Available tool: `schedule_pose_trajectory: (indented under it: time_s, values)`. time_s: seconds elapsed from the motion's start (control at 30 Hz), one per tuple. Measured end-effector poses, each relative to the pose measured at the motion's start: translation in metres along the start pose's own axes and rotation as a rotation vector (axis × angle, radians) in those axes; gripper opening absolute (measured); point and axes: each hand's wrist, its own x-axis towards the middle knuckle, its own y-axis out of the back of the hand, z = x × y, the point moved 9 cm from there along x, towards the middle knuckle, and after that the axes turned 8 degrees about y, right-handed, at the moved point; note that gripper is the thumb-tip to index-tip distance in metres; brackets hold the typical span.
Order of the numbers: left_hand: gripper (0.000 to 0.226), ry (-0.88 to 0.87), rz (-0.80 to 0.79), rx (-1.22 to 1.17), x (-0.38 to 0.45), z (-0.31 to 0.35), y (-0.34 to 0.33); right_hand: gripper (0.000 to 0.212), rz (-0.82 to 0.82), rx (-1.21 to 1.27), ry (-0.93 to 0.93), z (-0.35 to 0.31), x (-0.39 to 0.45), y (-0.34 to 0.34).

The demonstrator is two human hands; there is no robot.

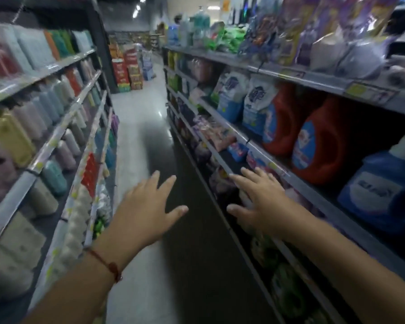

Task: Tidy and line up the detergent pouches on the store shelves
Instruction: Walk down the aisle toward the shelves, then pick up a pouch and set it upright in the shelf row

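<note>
Two white-and-blue detergent pouches (242,99) stand side by side on the right-hand shelves (318,197), centre right of frame, beside two orange jugs (313,136). Both hands hold nothing: the left hand (147,206) spreads over the aisle floor (138,127), the right hand (258,202) reaches flat toward a lower shelf.

Dim aisle, ceiling lights (138,7) glaring, motion blur, wide-angle bending at edges

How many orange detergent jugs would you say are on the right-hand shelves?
2: one orange jug beside the white-and-blue pouches, another next to the blue jug. Others may be hidden behind.
</note>
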Motion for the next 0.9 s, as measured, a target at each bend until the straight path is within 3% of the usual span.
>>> schedule_pose_trajectory:
  time_s: [0.47,0.7,0.9]
  values:
    - [0.088,-0.615,0.105,-0.087,0.226,0.208,0.097,0.080,0.324,-0.150,-0.360,0.144,0.077,0.172]
    - [0.085,-0.810,0.140,-0.107,0.305,0.285,0.126,0.081,0.400,-0.246,-0.495,0.204,0.102,0.233]
    - [0.084,-0.940,0.176,-0.050,0.375,0.345,0.131,0.078,0.363,-0.338,-0.585,0.236,0.127,0.269]
